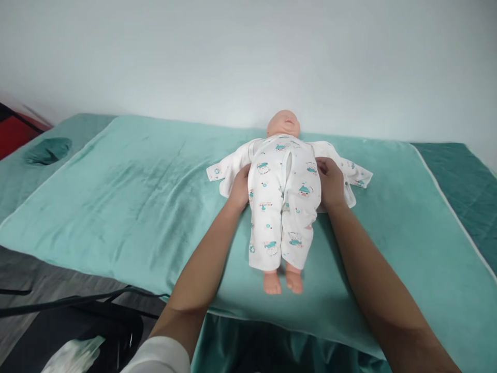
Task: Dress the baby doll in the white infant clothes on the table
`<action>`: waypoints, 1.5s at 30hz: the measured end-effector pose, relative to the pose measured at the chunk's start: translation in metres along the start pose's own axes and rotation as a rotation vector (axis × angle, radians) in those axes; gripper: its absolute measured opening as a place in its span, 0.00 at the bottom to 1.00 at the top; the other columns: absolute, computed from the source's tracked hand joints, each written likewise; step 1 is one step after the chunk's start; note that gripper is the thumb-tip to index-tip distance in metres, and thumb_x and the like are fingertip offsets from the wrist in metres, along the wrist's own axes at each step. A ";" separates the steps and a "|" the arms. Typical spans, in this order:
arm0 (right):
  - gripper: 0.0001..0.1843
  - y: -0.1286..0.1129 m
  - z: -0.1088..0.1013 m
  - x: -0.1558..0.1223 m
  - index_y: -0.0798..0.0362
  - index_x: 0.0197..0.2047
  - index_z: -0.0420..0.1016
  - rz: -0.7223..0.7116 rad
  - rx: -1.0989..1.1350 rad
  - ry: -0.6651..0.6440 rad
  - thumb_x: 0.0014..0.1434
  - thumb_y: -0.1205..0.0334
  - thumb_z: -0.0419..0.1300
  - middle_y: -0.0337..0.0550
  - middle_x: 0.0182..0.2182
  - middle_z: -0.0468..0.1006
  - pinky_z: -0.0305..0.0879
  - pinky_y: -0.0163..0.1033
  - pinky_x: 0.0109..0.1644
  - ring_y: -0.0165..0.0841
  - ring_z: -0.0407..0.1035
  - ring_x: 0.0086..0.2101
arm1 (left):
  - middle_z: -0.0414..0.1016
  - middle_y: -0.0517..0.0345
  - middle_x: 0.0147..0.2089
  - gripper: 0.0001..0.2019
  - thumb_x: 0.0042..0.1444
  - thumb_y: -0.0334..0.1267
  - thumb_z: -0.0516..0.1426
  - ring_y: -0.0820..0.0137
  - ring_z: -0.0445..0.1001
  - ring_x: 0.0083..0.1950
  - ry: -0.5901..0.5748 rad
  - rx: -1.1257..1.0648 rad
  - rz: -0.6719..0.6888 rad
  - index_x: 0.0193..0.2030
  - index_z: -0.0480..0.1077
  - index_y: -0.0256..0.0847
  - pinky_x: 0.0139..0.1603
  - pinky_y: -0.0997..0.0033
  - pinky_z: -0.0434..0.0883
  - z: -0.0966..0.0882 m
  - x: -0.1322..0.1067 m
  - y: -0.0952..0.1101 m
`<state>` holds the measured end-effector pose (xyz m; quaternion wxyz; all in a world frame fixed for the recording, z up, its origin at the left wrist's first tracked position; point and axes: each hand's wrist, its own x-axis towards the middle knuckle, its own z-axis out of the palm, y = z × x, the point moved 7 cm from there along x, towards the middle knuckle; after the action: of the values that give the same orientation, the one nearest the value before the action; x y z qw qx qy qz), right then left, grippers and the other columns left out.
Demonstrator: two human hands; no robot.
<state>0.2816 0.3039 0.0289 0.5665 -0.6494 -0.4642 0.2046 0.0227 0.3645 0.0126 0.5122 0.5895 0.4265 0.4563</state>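
A baby doll lies on its back with its head toward the wall and its bare feet toward me. It wears white printed trousers, split at the front and reaching up to the chest. A matching white jacket is spread out beneath it, both sleeves stretched sideways. My left hand is against the doll's left-of-picture side, its fingers hidden behind the trousers. On the opposite side, my right hand has bent fingers closed at the trousers' edge, over the jacket; the fingertips are partly hidden.
A light green cover lies over a padded bed with a face hole at the left end. The white wall rises directly behind. At lower left are a black chair and a crumpled white item.
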 end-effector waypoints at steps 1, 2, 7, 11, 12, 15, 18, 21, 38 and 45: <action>0.13 -0.006 -0.002 -0.004 0.47 0.45 0.76 -0.057 -0.021 0.029 0.58 0.54 0.60 0.44 0.44 0.82 0.72 0.48 0.51 0.39 0.76 0.43 | 0.83 0.50 0.55 0.18 0.59 0.44 0.58 0.56 0.77 0.59 0.029 0.051 0.028 0.52 0.79 0.41 0.65 0.53 0.70 -0.003 -0.004 0.001; 0.13 -0.015 -0.004 -0.009 0.46 0.47 0.75 -0.122 -0.048 0.055 0.60 0.55 0.58 0.45 0.46 0.81 0.72 0.47 0.51 0.39 0.76 0.44 | 0.82 0.50 0.56 0.17 0.59 0.42 0.57 0.56 0.77 0.59 0.051 0.100 0.055 0.52 0.78 0.41 0.66 0.54 0.69 -0.005 -0.009 0.002; 0.14 -0.063 -0.004 -0.055 0.45 0.49 0.74 -0.442 -0.126 0.057 0.66 0.62 0.49 0.48 0.51 0.79 0.69 0.50 0.60 0.40 0.73 0.54 | 0.82 0.50 0.53 0.14 0.59 0.33 0.53 0.58 0.76 0.56 0.047 0.322 0.189 0.46 0.79 0.41 0.63 0.57 0.70 -0.006 -0.038 0.009; 0.15 -0.082 0.002 -0.107 0.45 0.54 0.74 -0.546 -0.222 -0.167 0.67 0.60 0.52 0.49 0.58 0.77 0.59 0.58 0.70 0.44 0.66 0.63 | 0.80 0.47 0.50 0.12 0.59 0.29 0.52 0.58 0.75 0.54 0.030 0.497 0.231 0.41 0.78 0.40 0.59 0.59 0.70 -0.004 -0.060 0.010; 0.16 -0.083 0.005 -0.121 0.44 0.56 0.73 -0.537 -0.262 -0.265 0.67 0.59 0.53 0.48 0.59 0.77 0.56 0.59 0.71 0.45 0.64 0.65 | 0.79 0.46 0.49 0.12 0.59 0.29 0.52 0.58 0.75 0.53 0.024 0.536 0.238 0.40 0.77 0.40 0.58 0.58 0.70 -0.003 -0.066 0.010; 0.16 -0.085 0.011 -0.162 0.42 0.56 0.74 -0.485 -0.383 -0.525 0.67 0.57 0.56 0.45 0.60 0.77 0.44 0.65 0.74 0.47 0.61 0.67 | 0.78 0.42 0.50 0.12 0.60 0.30 0.52 0.55 0.73 0.54 -0.010 0.645 0.272 0.42 0.77 0.38 0.60 0.54 0.69 -0.001 -0.086 0.007; 0.14 -0.091 0.010 -0.193 0.45 0.53 0.75 -0.482 -0.497 -0.633 0.64 0.58 0.61 0.46 0.64 0.73 0.47 0.66 0.73 0.50 0.60 0.68 | 0.79 0.41 0.52 0.15 0.60 0.30 0.52 0.55 0.73 0.56 -0.044 0.704 0.313 0.48 0.78 0.38 0.62 0.54 0.68 -0.002 -0.103 0.005; 0.14 -0.101 0.011 -0.210 0.48 0.51 0.76 -0.496 -0.619 -0.652 0.62 0.63 0.62 0.51 0.67 0.70 0.53 0.65 0.70 0.50 0.59 0.68 | 0.80 0.44 0.53 0.17 0.60 0.28 0.51 0.57 0.74 0.57 -0.055 0.700 0.339 0.47 0.80 0.40 0.62 0.57 0.69 -0.004 -0.113 0.003; 0.10 -0.136 0.034 -0.244 0.55 0.47 0.80 -0.551 -0.862 -0.489 0.68 0.66 0.57 0.52 0.54 0.79 0.52 0.60 0.71 0.47 0.67 0.58 | 0.83 0.52 0.49 0.19 0.58 0.24 0.47 0.64 0.78 0.50 0.065 0.536 0.267 0.46 0.77 0.41 0.56 0.63 0.73 -0.023 -0.107 -0.004; 0.06 -0.154 0.015 -0.259 0.55 0.43 0.77 -0.642 -0.686 -0.510 0.69 0.61 0.61 0.52 0.52 0.77 0.66 0.52 0.60 0.44 0.72 0.52 | 0.83 0.54 0.47 0.20 0.57 0.24 0.48 0.65 0.79 0.51 0.094 0.446 0.225 0.48 0.76 0.41 0.57 0.64 0.73 -0.026 -0.111 -0.005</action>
<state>0.0872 0.0843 0.0997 0.2247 -0.5523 -0.8027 0.0090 -0.0275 0.2634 -0.0021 0.2952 0.7097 0.4716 0.4321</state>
